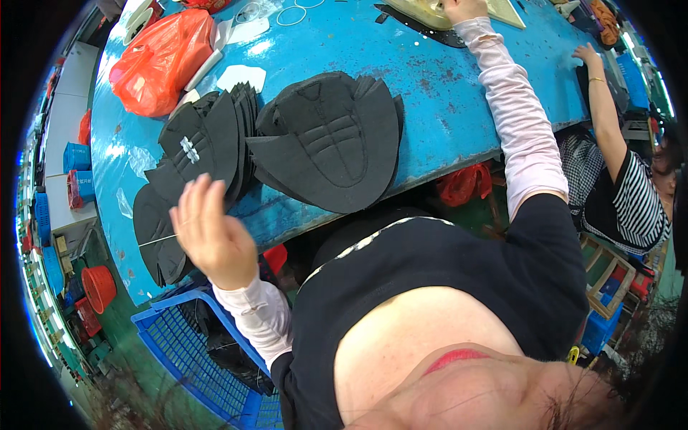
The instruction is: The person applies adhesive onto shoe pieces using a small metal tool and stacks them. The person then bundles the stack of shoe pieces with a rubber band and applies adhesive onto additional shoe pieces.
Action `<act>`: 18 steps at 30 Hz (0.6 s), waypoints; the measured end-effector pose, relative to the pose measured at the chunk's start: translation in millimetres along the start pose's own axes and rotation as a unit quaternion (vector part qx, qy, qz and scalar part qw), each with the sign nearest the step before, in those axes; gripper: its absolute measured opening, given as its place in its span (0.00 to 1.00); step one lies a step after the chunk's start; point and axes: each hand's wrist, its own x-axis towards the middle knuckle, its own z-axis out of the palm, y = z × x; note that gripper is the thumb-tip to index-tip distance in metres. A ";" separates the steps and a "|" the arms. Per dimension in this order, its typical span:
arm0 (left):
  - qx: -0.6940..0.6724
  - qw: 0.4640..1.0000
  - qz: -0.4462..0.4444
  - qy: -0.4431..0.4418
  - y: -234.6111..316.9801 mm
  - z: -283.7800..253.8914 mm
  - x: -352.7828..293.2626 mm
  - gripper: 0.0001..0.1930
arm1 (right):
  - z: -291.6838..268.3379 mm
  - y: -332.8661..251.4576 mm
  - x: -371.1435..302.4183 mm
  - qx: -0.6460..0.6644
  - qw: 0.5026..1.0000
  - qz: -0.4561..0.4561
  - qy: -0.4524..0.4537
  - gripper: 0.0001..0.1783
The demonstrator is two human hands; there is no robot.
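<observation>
My left hand (215, 236) is raised over the near left edge of the table, fingers stretched out and slightly blurred. A thin pale strand (156, 241) shows beside its fingers; whether it touches them I cannot tell. Below and beyond the hand are black padded fabric pieces (161, 222) and a fanned stack of black shoe-upper-like pieces (197, 136) with a small white clip-like item (190, 149) on top. To the right sits another stack (330, 136) with stitched ridges. At the far edge of view my right hand (466, 10) has curled fingers against a cream-coloured, mould-like piece (419, 13); its fingertips are partly cut off.
An orange-red plastic bag (163, 61) and white scraps (242, 77) lie on the blue table (444, 107). A blue plastic basket (168, 340) holding black material stands below its near left edge. Another person's arm (608, 118) reaches onto the table at right.
</observation>
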 end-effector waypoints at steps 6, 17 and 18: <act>-0.253 0.948 0.177 -0.082 52.5 17.1 9.2 0.23 | -19.4 9.9 -11.6 0.022 0.995 0.063 0.078 0.07; -0.271 0.940 0.187 -0.084 69.6 44.7 -2.6 0.20 | -92.3 -162.8 -115.9 0.727 0.623 0.240 -0.163 0.08; -0.275 0.940 0.182 -0.085 70.6 44.5 -2.0 0.19 | -100.5 -185.3 -128.6 0.670 0.706 0.145 -0.180 0.10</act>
